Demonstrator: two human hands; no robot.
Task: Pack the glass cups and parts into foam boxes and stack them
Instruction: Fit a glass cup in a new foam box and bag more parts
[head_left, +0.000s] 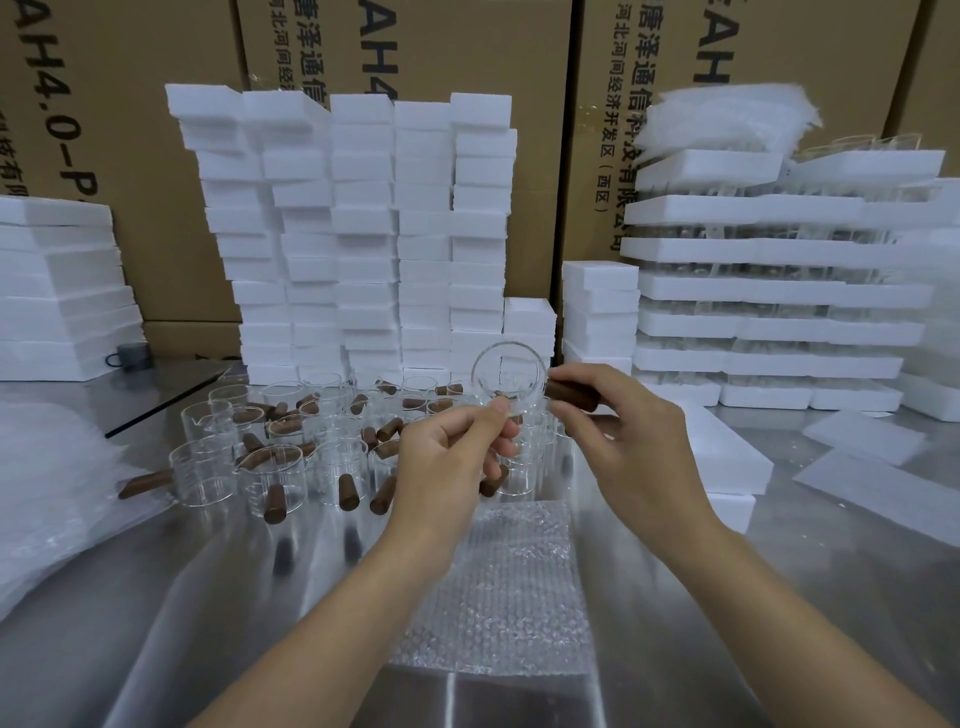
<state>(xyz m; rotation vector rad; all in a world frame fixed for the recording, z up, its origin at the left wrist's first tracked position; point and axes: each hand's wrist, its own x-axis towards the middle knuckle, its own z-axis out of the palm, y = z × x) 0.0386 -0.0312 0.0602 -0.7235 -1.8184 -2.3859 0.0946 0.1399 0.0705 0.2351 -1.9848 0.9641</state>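
I hold one clear glass cup (508, 375) tilted, mouth towards me, above the table's middle. My right hand (631, 441) grips its brown wooden handle (571, 393). My left hand (457, 452) pinches the cup's lower rim between thumb and fingers. Below my hands lies a sheet of bubble wrap (511, 587). Several more glass cups with wooden handles (270, 478) stand crowded on the steel table to the left. An open foam box (727, 457) sits to the right of my hands.
Tall stacks of white foam boxes (363, 234) rise behind the cups. Foam trays with glassware (779, 291) are stacked at the right, more foam (62, 291) at the left. Bubble wrap sheets (47, 493) lie at the left edge, loose foam lids (872, 467) at the right. Cardboard cartons (467, 47) form the back wall.
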